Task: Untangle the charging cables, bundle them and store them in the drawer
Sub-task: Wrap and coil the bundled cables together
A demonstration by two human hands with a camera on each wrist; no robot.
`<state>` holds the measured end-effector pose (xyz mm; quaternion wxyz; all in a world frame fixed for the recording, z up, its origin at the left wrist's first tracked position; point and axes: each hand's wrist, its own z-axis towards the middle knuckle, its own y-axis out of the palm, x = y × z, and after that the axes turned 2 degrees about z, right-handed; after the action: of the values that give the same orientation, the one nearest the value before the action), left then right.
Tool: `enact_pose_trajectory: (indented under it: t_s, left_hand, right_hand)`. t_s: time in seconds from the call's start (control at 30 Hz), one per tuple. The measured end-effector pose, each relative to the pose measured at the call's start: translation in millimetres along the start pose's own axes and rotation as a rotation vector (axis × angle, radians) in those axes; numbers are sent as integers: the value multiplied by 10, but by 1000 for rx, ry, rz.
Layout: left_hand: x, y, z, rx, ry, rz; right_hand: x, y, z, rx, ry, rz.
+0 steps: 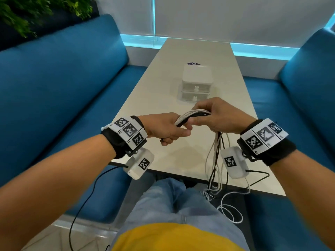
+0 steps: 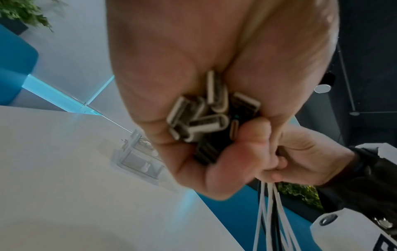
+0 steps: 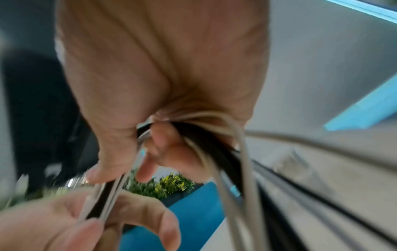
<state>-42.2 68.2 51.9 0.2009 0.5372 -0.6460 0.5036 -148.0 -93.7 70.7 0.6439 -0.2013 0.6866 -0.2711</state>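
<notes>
The white and black charging cables (image 1: 192,115), gathered side by side into one hank, are held above the near end of the pale rectangular table (image 1: 159,98), w/ the loose lengths hanging from the right side past the table edge to the floor. Plug ends (image 2: 206,115) sit clustered in the left hand (image 1: 165,128), whose fingers are curled fully round them. The right hand (image 1: 215,115) is closed round the hank just beside it, cables running through the fist. Step in hand, by judgement: bundling. Keep plugs flush in the left fist; slide the right hand along to feed even loops; avoid snagging the hanging tails on the table edge. The small white two-drawer plastic box (image 1: 196,82), further along the table, appears closed.
</notes>
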Motion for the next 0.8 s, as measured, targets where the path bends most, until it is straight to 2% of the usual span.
enact_pose_trajectory:
  t_s: [0.1,0.2,0.27,0.33,0.4,0.47,0.57,0.7,0.8]
  left_hand:
    - [23,14,-10,-16,8,-15]
    - [27,33,-7,-35,45,-53]
    - [44,47,-10,-30,88,-143]
    - [86,61,-1,-26,129,-267]
    - [164,79,6,-12,192,-358]
    - [246,67,11,14,232,-414]
    - [290,13,14,19,283,-464]
    - [270,-26,7,-56,289,-514]
    - [249,-12,30,-83,265,-521]
  right_hand:
    - [-45,-24,-37,-38,22,-186]
    - [-53,-56,-62,-47,47,-204]
    - [-68,-58,-67,-22,30,-40]
    - [-115,-21,-62,33,20,227]
    - [-184,42,-31,128,-1,458]
    - [-240,73,10,242,-36,543]
    - [-282,38,8,302,-83,505]
    - [-246,-79,-42,197,-52,447]
    - [-182,-144,-50,191,-51,281]
